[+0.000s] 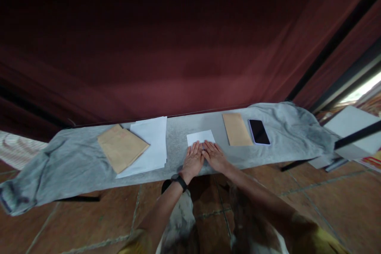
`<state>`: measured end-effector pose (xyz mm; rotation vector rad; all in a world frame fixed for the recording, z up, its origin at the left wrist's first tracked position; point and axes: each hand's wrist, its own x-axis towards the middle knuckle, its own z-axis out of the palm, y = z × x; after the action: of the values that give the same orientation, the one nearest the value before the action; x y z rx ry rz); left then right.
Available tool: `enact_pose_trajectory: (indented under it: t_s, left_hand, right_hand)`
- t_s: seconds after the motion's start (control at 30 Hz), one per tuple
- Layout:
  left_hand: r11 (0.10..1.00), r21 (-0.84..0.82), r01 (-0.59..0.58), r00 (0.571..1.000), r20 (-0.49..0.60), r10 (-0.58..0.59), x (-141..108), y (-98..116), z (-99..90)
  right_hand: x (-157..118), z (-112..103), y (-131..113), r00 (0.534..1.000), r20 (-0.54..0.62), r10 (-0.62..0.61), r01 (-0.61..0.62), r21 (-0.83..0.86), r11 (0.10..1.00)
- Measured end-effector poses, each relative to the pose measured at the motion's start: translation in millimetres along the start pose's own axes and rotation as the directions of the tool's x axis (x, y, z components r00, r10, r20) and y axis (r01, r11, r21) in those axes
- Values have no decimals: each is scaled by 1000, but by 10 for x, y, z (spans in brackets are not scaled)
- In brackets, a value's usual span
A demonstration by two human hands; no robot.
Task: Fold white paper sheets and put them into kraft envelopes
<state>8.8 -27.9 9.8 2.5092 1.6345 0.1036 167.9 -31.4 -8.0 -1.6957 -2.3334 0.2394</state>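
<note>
A small white paper (201, 136) lies on the grey cloth in front of me, its lower part hidden under my fingers. My left hand (193, 159), with a dark band on the wrist, rests flat on the paper's left part, fingers stretched out. Beside it, my right hand (214, 156) lies flat on the right part, fingers also extended. The two hands touch or nearly touch at the thumbs. Neither one grips anything.
Brown envelopes (122, 147) overlap white sheets (154, 143) on the left. To the right are a single brown envelope (237, 129) and a phone (259, 131) with a dark screen. Behind the cloth-covered bench (184, 121) hangs a dark red sheet (178, 67).
</note>
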Motion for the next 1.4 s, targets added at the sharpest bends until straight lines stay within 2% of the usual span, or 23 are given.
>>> enact_pose_trajectory:
  t_s: [0.1,0.23,0.33,0.43,0.53,0.63,0.7,0.77,0.9,1.0,1.2,1.4]
  left_hand:
    - [995,-26,-98,995,-25,97,-13,-131,-51]
    - [993,-14,-116,991,-73,115,-68,-171,-43]
    - [999,6,-51,993,-104,51,-99,-132,3]
    - [997,14,71,991,-115,-69,-100,-108,50]
    - [988,10,152,983,-106,-150,-79,-87,89]
    - [981,1,195,971,-142,-193,-57,-41,110]
    - [983,-4,183,967,-177,-181,-45,-16,95]
    - [993,-6,121,975,-187,-119,-34,-15,57]
    - [1000,-3,-14,990,-138,13,-27,-64,-22]
    - [999,9,-37,994,-98,37,-47,-80,-21]
    - [999,32,18,996,-93,-15,-79,-56,27]
    - [997,71,35,997,-70,-30,-77,-66,16]
  right_hand:
    - [-6,-23,153,994,-33,-101,100,-34,994]
    - [-17,1,199,993,-76,-91,86,-65,994]
    - [-19,26,187,994,-110,-22,13,-79,997]
    - [-35,42,206,989,-141,46,-60,-96,994]
    - [-53,44,233,985,-155,70,-86,-98,991]
    - [-53,20,220,984,-160,75,-92,-97,991]
    - [-43,-7,184,988,-149,47,-62,-92,994]
    - [-33,-35,142,992,-120,-23,13,-82,997]
    - [-28,-58,99,991,-55,-120,116,-69,991]
    - [-32,-43,124,996,-44,-83,80,-84,993]
    - [-50,0,233,993,-115,23,-38,-130,991]
    - [-79,25,342,984,-175,18,-46,-159,986]
